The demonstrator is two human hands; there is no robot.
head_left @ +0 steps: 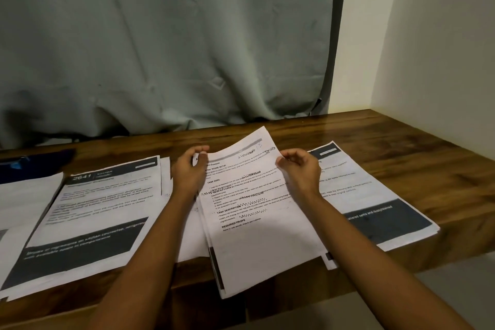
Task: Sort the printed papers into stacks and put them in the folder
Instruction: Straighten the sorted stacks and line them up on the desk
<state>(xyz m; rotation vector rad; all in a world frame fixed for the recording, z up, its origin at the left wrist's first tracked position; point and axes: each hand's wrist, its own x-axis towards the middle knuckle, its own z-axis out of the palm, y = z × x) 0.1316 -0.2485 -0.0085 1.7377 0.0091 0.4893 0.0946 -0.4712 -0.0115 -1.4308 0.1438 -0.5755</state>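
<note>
From the head camera, three groups of printed papers lie side by side on the wooden tabletop (417,153). The middle stack (267,244) sits straight ahead, its near end hanging over the tabletop's front edge. The top sheet (249,185) of this stack is raised at its far end and carries printed headings and lines of text.

The left hand (190,170) has its grip on the sheet's far left corner, thumb and fingers curled and pinching the paper. The right hand (301,170) pinches the sheet's right edge near the far corner, fingers curled inward. Both forearms reach in from the bottom of the frame, one on each side of the middle stack.

The left stack (88,211) lies flat, with dark header and footer bands and the number 2641. More white sheets stick out from under it. The right stack (380,195) lies flat just beyond the right forearm, angled, with the same dark bands.

At the far left edge a dark blue item (34,162), possibly the folder, lies partly under the papers. A grey-green curtain (160,48) hangs behind the tabletop, and a pale wall (428,35) stands at the right.
</note>
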